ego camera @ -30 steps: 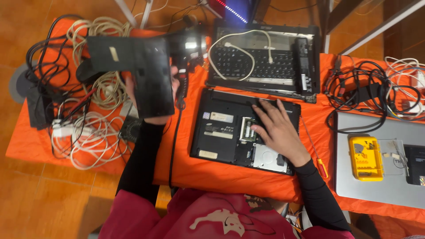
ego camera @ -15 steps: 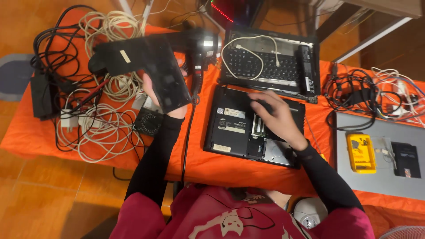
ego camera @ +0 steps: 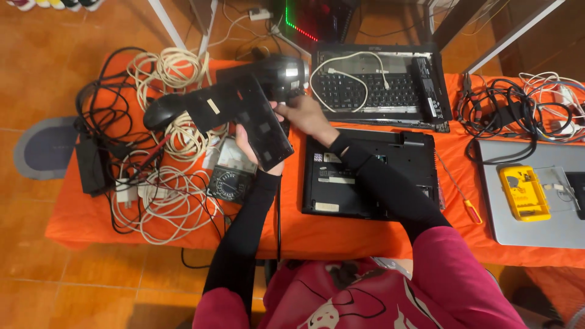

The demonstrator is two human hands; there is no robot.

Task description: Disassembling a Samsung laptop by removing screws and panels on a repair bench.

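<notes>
Two hands up over the orange table [ego camera: 341, 234], both on one black flat panel [ego camera: 247, 119].

Near edge: person's red top, black sleeves running up from it. Red-handled screwdriver [ego camera: 463, 204] lies on the cloth just right of the open laptop base [ego camera: 372, 176], which sits underside up, near-centre, right forearm crossing over it. Right of that, a silver laptop [ego camera: 530, 213] with a yellow tool box [ego camera: 524, 192] on its lid.

Near-left: heap of white cables [ego camera: 170, 201] tangled with black ones, black power brick [ego camera: 91, 164] at the left edge. Multimeter with round dial [ego camera: 230, 181] sits just under the panel's near corner.

Middle: left hand [ego camera: 256, 152] is under the panel, fingers wrapped round its near edge, holding it tilted above the table. Right hand [ego camera: 304, 116] grips the panel's right edge, fingers closed on it. Panel hangs left of centre, above the cable pile and multimeter, its far end overlapping a black hair dryer [ego camera: 280, 73].

Far: second laptop part with keyboard [ego camera: 372, 91] exposed, white cable looped across it, black battery bar [ego camera: 429, 85] on its right side. Far-right, bundle of black and white cables [ego camera: 518, 109]. Far-left, coiled cream cord [ego camera: 170, 67].
</notes>
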